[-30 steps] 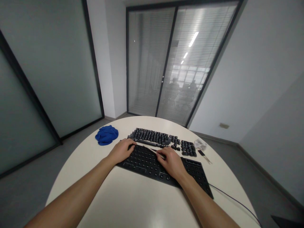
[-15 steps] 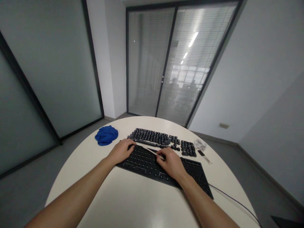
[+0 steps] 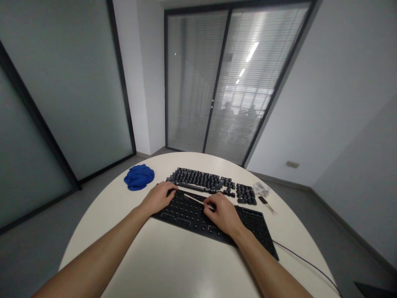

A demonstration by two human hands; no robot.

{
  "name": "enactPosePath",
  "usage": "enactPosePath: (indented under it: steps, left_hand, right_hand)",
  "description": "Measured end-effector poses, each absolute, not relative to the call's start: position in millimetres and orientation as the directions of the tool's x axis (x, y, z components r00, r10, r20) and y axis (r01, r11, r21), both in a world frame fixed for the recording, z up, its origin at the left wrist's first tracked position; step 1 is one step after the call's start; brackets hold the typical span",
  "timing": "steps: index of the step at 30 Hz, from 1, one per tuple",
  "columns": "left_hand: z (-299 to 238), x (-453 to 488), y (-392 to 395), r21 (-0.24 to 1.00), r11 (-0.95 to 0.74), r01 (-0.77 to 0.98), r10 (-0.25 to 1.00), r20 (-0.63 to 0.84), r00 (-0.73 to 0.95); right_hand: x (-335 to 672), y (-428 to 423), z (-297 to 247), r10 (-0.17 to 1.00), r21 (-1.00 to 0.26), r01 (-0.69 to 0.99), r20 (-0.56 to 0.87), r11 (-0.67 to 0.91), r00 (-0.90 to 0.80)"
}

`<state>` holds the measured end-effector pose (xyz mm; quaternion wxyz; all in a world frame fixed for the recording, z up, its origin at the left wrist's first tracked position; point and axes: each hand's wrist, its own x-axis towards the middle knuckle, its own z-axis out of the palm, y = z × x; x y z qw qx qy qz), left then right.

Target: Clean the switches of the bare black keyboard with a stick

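A black keyboard base (image 3: 192, 213) without its keycaps lies on the round white table (image 3: 173, 260). My left hand (image 3: 159, 197) rests on its upper left corner, fingers curled over the edge. My right hand (image 3: 223, 213) is closed round a thin pale stick-like tool (image 3: 194, 198) whose tip points left across the base. Behind the base, the removed black keycaps (image 3: 211, 183) lie laid out in keyboard rows.
A crumpled blue cloth (image 3: 139, 176) lies at the table's left back. A small clear plastic bag (image 3: 262, 189) and a small dark tool (image 3: 264, 200) lie at the right back. A dark cable (image 3: 307, 261) runs off the base's right end. Glass partitions stand beyond.
The thin tool in my right hand has swung a little, its tip reaching further left over the base. My left hand has stayed where it was.
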<state>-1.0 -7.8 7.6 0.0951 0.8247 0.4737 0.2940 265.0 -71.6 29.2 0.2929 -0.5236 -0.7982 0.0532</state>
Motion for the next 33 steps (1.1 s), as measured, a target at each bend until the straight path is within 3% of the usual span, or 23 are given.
enactPosePath:
  steps: [33]
  left_hand:
    - [6.4,-1.4,-7.0,0.412,-0.546,0.730,0.827,0.403,0.391]
  right_hand:
    - [263.3,-74.0,31.1,0.835,-0.396,0.751,0.404,0.528,-0.373]
